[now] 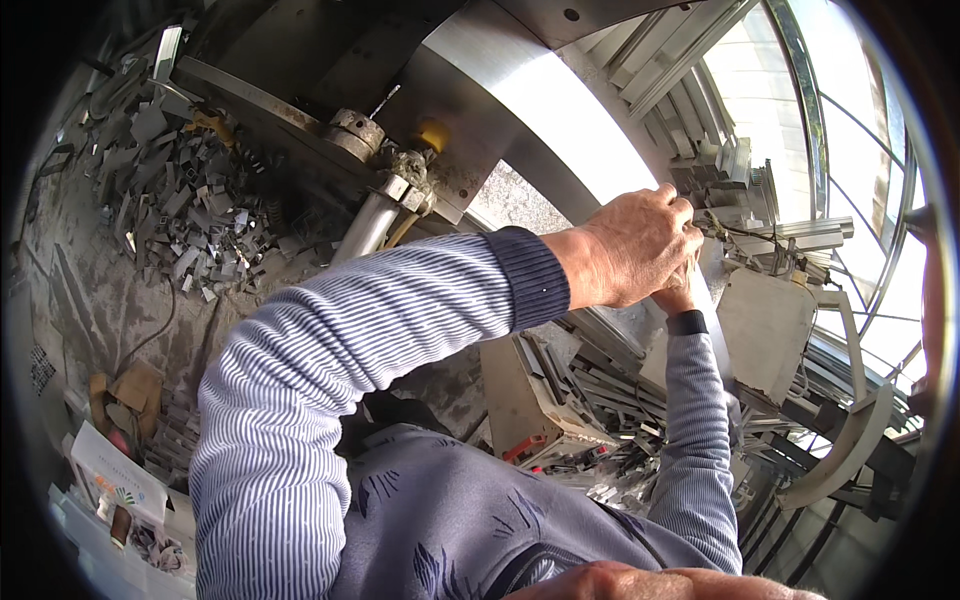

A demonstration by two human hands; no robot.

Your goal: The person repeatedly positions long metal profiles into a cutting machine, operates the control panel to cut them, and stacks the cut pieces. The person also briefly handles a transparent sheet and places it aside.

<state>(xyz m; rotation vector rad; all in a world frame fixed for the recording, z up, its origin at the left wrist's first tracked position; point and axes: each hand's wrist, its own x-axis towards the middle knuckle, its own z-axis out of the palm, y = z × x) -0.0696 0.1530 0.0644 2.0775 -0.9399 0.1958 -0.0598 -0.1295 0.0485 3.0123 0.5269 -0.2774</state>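
Silvery metal panel [560, 105] lies just ahead of L hand [635, 245], which laps over R hand [679, 291]; hands together, can't tell what's clamped, if anything; best keep hold steady, off sharp edges, L sleeve [400, 310] clear of steel cylinder [369, 226] to hands' L.

- What's down on your left?
- Grey floor [80, 278]: loose heap of metal offcuts [185, 205], thin dark cable [172, 312] curving over a barer patch, brown piece [138, 388] nearer me.
- Anything else carrying stuff?
- Pale boxy stand [508, 392] in front of me: metal strips [545, 366] along its top. Red item [525, 448] at its lower edge; can't tell if it rests there.
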